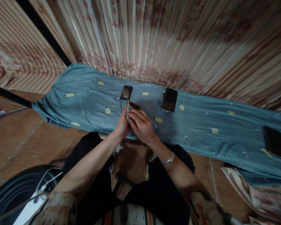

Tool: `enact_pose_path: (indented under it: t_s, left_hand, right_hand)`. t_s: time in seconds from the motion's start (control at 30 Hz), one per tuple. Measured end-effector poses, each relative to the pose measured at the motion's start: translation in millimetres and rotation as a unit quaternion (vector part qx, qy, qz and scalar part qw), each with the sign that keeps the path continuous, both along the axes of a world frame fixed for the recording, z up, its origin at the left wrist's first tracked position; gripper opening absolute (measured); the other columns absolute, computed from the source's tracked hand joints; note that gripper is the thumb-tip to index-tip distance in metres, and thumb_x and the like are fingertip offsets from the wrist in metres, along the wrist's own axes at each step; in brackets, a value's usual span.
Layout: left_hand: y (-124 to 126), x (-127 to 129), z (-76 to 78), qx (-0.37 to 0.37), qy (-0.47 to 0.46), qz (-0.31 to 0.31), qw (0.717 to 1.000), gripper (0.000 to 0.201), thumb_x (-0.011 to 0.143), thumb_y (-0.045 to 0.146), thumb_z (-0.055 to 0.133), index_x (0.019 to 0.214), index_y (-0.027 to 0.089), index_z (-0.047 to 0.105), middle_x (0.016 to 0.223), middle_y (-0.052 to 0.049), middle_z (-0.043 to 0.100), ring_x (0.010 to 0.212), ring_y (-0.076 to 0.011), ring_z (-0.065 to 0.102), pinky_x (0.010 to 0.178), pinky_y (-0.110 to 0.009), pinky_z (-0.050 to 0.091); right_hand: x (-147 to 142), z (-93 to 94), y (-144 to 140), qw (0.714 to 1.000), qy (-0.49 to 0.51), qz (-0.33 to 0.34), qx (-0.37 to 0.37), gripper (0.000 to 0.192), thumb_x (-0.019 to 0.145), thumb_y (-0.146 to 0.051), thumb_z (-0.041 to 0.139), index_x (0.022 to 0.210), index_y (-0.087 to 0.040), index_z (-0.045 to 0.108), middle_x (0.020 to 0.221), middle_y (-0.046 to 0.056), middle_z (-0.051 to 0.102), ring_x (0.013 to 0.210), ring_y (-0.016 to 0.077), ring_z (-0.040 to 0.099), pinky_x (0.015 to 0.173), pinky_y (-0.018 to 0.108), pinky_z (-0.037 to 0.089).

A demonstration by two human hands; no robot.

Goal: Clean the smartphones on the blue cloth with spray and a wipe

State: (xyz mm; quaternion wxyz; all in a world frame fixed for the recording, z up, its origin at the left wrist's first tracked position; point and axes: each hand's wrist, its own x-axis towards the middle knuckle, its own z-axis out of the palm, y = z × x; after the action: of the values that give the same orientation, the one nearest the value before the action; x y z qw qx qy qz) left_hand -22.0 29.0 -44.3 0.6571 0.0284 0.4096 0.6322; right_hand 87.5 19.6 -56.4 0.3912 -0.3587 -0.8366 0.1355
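Note:
My left hand (123,124) is closed around a thin phone (127,103), seen nearly edge-on with a brownish rim; my fingers hide most of it. In my right hand (141,125), a small grey cloth (128,112) is pinched and pressed against the held phone. Just past my fingers lies a dark flat thing (134,106), partly covered by my right hand. Beyond it a black phone (126,92) rests on the cloth-covered bench. To the right sits a small stack of phones (169,100), the top one black and face up.
A teal sheet with yellow prints (196,122) covers the long narrow bench. Another black phone (275,142) lies at its right end. Behind hangs a pleated curtain (140,40). At lower left are a coiled black hose (7,190) and a white power strip (29,207).

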Motion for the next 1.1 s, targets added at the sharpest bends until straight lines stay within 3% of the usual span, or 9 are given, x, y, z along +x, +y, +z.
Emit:
enact_pose_path:
  t_s: [0.13, 0.33, 0.5, 0.77, 0.9, 1.1]
  left_hand:
    - [0, -1, 11.3, -0.019, -0.019, -0.010, 1.000, 0.037, 0.107, 0.029, 0.040, 0.087, 0.016, 0.069, 0.072, 0.002, 0.067, 0.064, -0.0062, 0.062, 0.069, -0.013, 0.050]
    - [5, -8, 18.9, -0.010, -0.015, -0.039, 0.999, 0.044, 0.107, 0.036, 0.039, 0.078, 0.017, 0.067, 0.061, 0.001, 0.066, 0.050, -0.0100, 0.057, 0.047, -0.019, 0.043]
    - [7, -13, 15.9, 0.024, -0.026, -0.051, 0.998, 0.044, 0.106, 0.035, 0.040, 0.082, 0.015, 0.070, 0.066, -0.002, 0.071, 0.054, -0.0118, 0.062, 0.054, -0.021, 0.049]
    - [8, -14, 25.4, 0.053, -0.027, -0.036, 0.998, 0.047, 0.106, 0.037, 0.035, 0.090, 0.014, 0.072, 0.076, -0.007, 0.077, 0.074, -0.0195, 0.073, 0.073, -0.029, 0.059]
    - [11, -10, 24.6, 0.063, -0.015, -0.042, 0.997, 0.042, 0.105, 0.037, 0.040, 0.091, 0.014, 0.072, 0.077, -0.006, 0.076, 0.069, -0.0169, 0.071, 0.070, -0.026, 0.057]
    - [9, -7, 27.9, 0.034, -0.018, -0.059, 0.998, 0.040, 0.105, 0.034, 0.040, 0.088, 0.014, 0.071, 0.067, -0.003, 0.071, 0.057, -0.0137, 0.064, 0.055, -0.023, 0.050]
  right_hand:
    - [2, -6.3, 4, 0.999, -0.001, 0.002, 0.036, 0.031, 0.106, -0.024, 0.048, 0.125, -0.018, 0.072, 0.128, 0.014, 0.074, 0.125, 0.0258, 0.065, 0.111, 0.047, 0.054]
    - [10, -12.7, 9, 0.998, -0.005, -0.010, 0.061, 0.031, 0.107, -0.025, 0.048, 0.126, -0.016, 0.071, 0.128, 0.016, 0.073, 0.124, 0.0265, 0.064, 0.110, 0.046, 0.054]
    - [15, -12.0, 12, 0.998, -0.016, -0.012, 0.054, 0.031, 0.108, -0.028, 0.049, 0.127, -0.019, 0.071, 0.129, 0.013, 0.073, 0.123, 0.0253, 0.065, 0.112, 0.045, 0.053]
    - [22, -7.8, 14, 0.998, -0.002, -0.024, 0.052, 0.034, 0.108, -0.033, 0.046, 0.125, -0.019, 0.073, 0.130, 0.012, 0.074, 0.121, 0.0245, 0.067, 0.109, 0.044, 0.054]
    - [21, -6.6, 17, 0.998, 0.026, -0.021, 0.052, 0.035, 0.108, -0.033, 0.046, 0.121, -0.018, 0.075, 0.129, 0.012, 0.075, 0.120, 0.0244, 0.067, 0.110, 0.044, 0.053]
    - [19, -6.9, 24, 0.999, 0.039, -0.035, -0.012, 0.028, 0.105, -0.026, 0.050, 0.115, -0.021, 0.076, 0.126, 0.011, 0.077, 0.117, 0.0237, 0.069, 0.109, 0.043, 0.053]
